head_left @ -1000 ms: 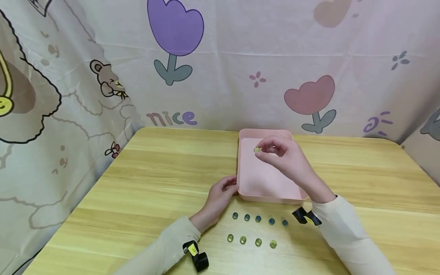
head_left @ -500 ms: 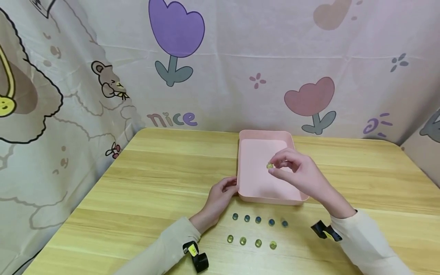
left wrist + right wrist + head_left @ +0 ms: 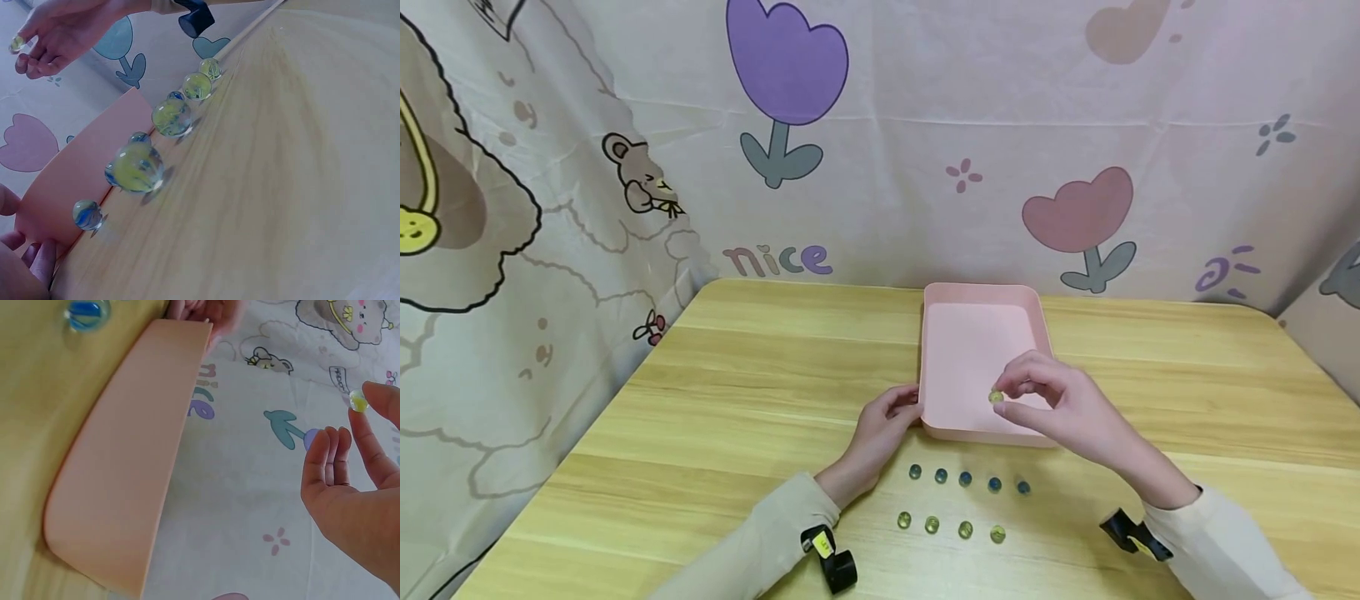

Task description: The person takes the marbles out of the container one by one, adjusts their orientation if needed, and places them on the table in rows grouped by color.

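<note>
My right hand (image 3: 1071,412) pinches a clear marble with a yellow core (image 3: 996,397) between thumb and index finger, above the front part of a shallow pink tray (image 3: 958,350). In the right wrist view this marble (image 3: 358,401) is at the fingertips, the other fingers bent inward. My left hand (image 3: 880,425) holds the tray at its left side near the front corner, its bent fingers against the wall. In front of the tray lies a row of blue marbles (image 3: 966,478), and nearer to me a row of yellow marbles (image 3: 966,529).
Everything stands on a wood-grain table (image 3: 760,375). A printed cloth (image 3: 910,100) hangs behind it and along the sides. Each sleeve carries a black wrist device, such as the left one (image 3: 831,558). In the left wrist view a blue marble (image 3: 87,214) lies close to the tray's wall.
My right hand has moved toward me and to the right, from the tray's far part to over its front part, still pinching the yellow marble. The left hand, tray and rows stay put.
</note>
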Demonstrator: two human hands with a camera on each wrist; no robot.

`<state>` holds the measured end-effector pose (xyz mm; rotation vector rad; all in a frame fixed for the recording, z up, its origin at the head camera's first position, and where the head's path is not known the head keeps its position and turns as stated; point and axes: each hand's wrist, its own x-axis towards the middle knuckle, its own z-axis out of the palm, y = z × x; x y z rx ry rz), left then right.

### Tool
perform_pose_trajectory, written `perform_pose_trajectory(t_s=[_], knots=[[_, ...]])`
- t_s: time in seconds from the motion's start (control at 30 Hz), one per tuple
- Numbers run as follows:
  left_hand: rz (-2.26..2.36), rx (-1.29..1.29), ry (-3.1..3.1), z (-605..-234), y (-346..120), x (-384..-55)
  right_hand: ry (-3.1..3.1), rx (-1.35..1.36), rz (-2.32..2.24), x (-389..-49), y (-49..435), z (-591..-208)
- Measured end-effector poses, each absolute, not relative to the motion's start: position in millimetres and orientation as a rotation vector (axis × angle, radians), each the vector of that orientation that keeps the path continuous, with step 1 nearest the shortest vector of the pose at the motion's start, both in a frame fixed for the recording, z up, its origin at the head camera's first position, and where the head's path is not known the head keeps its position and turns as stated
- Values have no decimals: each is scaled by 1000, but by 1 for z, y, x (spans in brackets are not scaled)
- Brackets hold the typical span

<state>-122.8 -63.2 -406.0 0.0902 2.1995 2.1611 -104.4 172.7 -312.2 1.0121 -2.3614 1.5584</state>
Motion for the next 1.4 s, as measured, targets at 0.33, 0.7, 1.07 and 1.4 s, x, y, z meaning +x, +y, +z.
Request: perform_pose_trajectory(t_s=[0.33, 0.7, 1.07, 1.4], knots=[[2169, 85, 2191, -406, -63, -124, -2387, 1038, 1579, -92, 179, -319], [2156, 79, 2182, -405, -61, -123, -2369, 1093, 1663, -84, 189, -334], [2164, 61, 2204, -403, -62, -123, -2472, 1074, 1548, -79, 190, -341], [2157, 56, 2203, -403, -62, -120, -2499, 1078, 1390, -64, 199, -364]])
